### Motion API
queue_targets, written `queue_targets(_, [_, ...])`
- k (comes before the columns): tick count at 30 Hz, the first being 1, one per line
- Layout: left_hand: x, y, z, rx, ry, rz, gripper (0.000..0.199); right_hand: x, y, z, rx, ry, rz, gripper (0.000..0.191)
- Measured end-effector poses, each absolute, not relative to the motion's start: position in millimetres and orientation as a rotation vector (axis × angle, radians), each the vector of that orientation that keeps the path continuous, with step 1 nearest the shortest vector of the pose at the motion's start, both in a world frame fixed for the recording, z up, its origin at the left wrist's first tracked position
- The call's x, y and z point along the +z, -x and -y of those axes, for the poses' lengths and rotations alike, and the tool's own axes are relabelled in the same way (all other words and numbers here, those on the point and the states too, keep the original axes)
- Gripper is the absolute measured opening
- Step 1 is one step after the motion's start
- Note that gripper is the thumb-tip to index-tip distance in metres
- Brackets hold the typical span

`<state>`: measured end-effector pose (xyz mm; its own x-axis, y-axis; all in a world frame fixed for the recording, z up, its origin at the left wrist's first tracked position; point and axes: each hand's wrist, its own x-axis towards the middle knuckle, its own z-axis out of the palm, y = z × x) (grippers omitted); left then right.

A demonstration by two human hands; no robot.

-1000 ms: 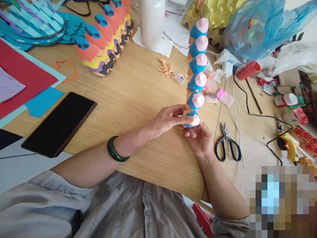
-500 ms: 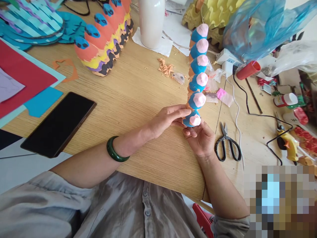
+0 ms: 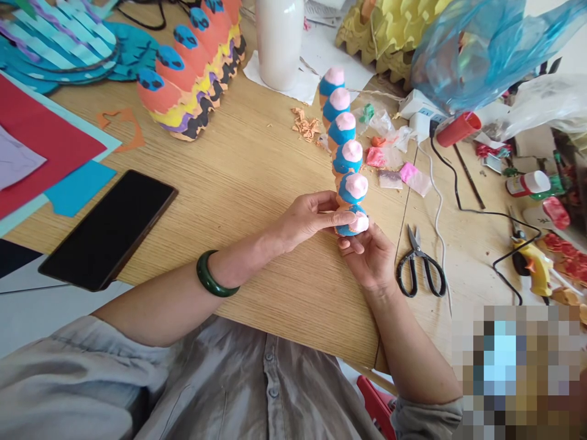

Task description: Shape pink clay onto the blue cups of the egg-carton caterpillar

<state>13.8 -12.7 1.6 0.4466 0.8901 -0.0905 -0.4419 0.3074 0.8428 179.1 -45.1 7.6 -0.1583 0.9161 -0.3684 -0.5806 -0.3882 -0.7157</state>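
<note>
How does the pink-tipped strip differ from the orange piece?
The pink-tipped strip is held between the left hand and right hand; the orange piece rests on the table. The strip's bumps have pink tips over blue; the orange piece's have blue tops. Both have bumps in a row.

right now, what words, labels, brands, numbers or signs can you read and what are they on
None can be read.
Red-and-white bottle: label print too small to read.
White container: dark marks, too blurred to read.
Printed paper: print too small to read.
Painted strip: no writing seen.
Phone: dark screen, no text showing.
</note>
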Motion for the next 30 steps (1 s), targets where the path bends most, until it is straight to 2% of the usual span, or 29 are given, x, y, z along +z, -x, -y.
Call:
queue_targets(10, [0.8,-13.8,15.5,1.013,-0.922,-0.736,0.054,4.2,-179.8,44.0,1.805,0.938,0.393,0.011])
queue_targets(15, [0.1,-13.4,17.7,1.066,-1.038,-0.835,0.049,3.3,-178.9,43.9,1.783,0.966,0.365,0.014])
queue_targets(23, [9.1,-13.7,17.8,0.996,-0.961,-0.659,0.050,7.4,-181.9,42.1,1.769,0.986,0.452,0.017])
queue_targets(30, [2.4,-13.2,14.7,0.990,-0.981,-0.705,0.054,11.2,-176.9,44.1,1.727,0.988,0.490,0.017])
